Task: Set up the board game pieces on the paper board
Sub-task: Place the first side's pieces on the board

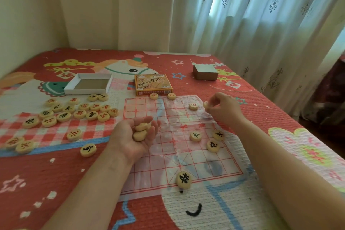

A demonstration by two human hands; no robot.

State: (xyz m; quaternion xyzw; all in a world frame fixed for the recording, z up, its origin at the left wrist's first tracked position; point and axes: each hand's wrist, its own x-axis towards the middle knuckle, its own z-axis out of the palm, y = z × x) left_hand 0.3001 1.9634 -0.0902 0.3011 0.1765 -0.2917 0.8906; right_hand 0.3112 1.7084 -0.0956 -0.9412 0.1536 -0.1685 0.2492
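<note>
A thin paper board [149,170] with a red grid lies on the patterned mat. My left hand [130,136] is palm up over the board's left side, fingers cupped around a few round wooden pieces [140,131]. My right hand [222,108] hovers at the board's far right corner and pinches one wooden piece [206,104] beside a piece [193,106] lying there. Three black-lettered pieces [212,145] sit on the board's right side. Another one [183,179] rests at its near edge.
Several loose pieces [78,112] lie on the mat to the left. An open white box tray [71,87] and the orange game box lid [153,84] sit behind them, with two pieces [154,96] near the lid. A small brown box [205,73] stands at the far right.
</note>
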